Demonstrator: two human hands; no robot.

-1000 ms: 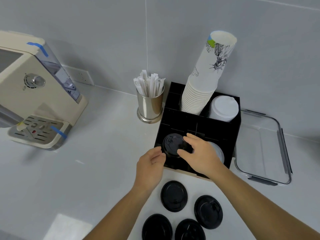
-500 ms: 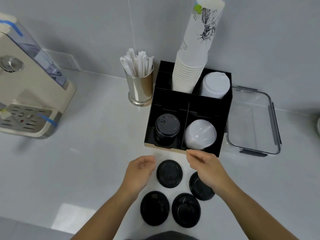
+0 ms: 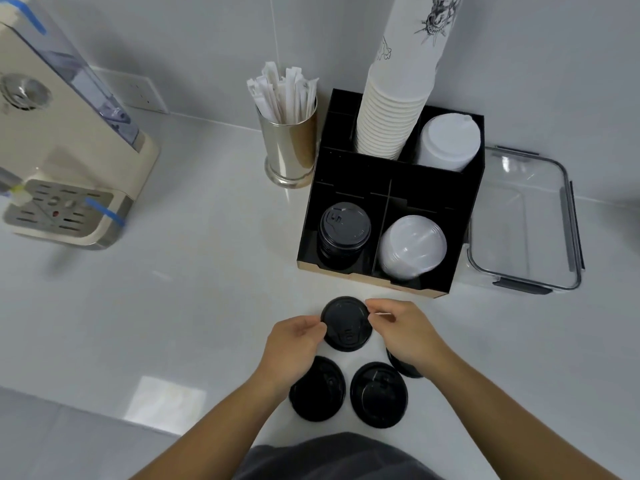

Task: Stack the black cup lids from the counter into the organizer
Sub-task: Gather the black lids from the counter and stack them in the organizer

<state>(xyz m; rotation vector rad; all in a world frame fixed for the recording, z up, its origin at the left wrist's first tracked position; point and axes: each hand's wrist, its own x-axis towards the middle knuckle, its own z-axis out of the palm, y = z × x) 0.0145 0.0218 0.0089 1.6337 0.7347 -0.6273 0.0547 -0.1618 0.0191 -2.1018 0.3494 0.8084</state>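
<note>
Both hands back from the black compartmented organizer (image 3: 393, 188); left hand (image 3: 294, 337) and right hand (image 3: 408, 332) now pinch the round black plastic lid (image 3: 346, 323) on the white counter (image 3: 194, 306), 6 o'clock of the organizer; next pickup starting; black lid stack (image 3: 344, 225) sits front-left compartment.

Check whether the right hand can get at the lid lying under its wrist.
Probably yes. That lid lies flat on the counter, mostly covered by the right hand, which is at the front lid; it would have to draw back first.
</note>
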